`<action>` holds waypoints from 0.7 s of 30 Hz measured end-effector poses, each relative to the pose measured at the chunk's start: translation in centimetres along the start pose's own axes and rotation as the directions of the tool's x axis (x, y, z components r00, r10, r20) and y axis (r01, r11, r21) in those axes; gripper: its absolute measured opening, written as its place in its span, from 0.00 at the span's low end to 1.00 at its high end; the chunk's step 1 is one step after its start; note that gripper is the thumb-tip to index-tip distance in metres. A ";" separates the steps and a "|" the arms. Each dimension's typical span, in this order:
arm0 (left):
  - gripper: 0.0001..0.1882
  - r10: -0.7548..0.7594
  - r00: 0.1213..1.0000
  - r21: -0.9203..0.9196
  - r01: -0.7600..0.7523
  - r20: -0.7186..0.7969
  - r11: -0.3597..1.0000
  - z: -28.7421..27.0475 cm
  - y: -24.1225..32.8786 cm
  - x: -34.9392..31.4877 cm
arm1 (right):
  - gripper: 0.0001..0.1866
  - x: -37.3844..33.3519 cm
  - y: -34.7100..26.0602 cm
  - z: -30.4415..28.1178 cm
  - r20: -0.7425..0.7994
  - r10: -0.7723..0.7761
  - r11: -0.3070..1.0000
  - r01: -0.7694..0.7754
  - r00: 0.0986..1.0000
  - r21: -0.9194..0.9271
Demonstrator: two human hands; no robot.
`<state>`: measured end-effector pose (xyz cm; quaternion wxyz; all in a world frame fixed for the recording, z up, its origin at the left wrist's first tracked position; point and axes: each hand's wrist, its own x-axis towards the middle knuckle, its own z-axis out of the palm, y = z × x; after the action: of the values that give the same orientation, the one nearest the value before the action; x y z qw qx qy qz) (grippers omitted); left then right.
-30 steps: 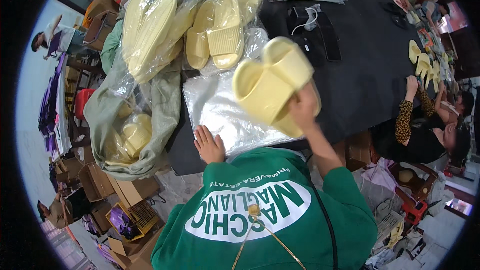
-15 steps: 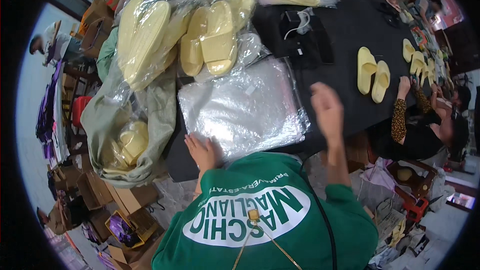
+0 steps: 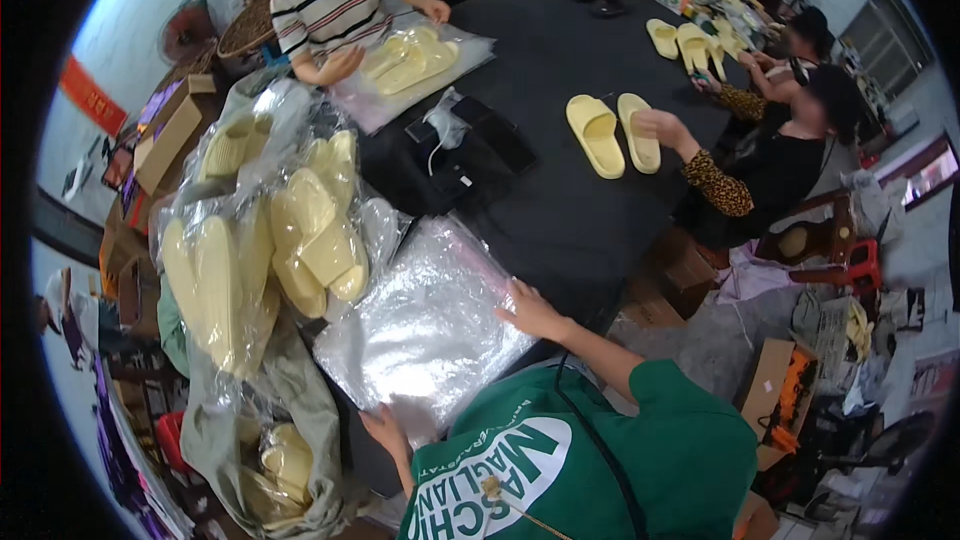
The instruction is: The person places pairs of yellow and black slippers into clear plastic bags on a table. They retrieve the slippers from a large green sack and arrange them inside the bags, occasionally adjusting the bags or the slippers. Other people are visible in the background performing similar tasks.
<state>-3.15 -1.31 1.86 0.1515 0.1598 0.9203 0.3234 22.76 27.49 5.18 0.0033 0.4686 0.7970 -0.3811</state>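
Note:
A stack of clear plastic bags point(image 3: 425, 315) lies flat on the table right in front of me. My left hand point(image 3: 385, 432) rests at its near left edge, fingers stretched out. On the opposite edge lies my right hand point(image 3: 532, 310), its fingers apart and flat against the plastic. Neither hand grips anything that I can see. Just beyond the stack, to the left, are pale yellow slippers point(image 3: 325, 240) sealed in clear bags, piled over one another. Another bagged pair point(image 3: 215, 290) leans beside them.
A greenish sack point(image 3: 225, 445) with bagged slippers stands at the left. Dark boxes and a white cable point(image 3: 437, 140) sit mid-table. A co-worker's hand point(image 3: 660, 130) reaches loose slippers point(image 3: 597, 137) on the black table point(image 3: 590, 230); across it, another person handles a bagged pair point(image 3: 415, 58).
My right hand has come down from the air onto the stack's right edge. The view has swung rightward and up. A co-worker's hand has moved to the loose slippers.

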 end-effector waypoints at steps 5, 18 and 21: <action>0.32 -0.199 0.980 -0.011 0.199 -0.018 0.980 -0.1 -4.2 3.3 | 0.42 -0.5 0.8 0.0 0.005 -0.024 0.999 0.024 1.000 -0.024; 0.22 -0.023 0.993 -0.384 0.067 0.117 0.921 -1.2 -1.5 1.8 | 0.41 -0.5 0.7 0.7 -0.052 -0.034 0.981 0.023 0.998 -0.194; 0.19 -0.089 0.964 -0.659 0.236 0.249 0.715 -1.3 -1.2 1.0 | 0.42 -0.9 -0.2 0.1 -0.101 -0.076 0.951 0.041 0.992 -0.307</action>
<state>-4.79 -2.54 1.84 0.3189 0.0428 0.7272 0.6063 23.09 26.74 5.57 0.0195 0.4593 0.8586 -0.2268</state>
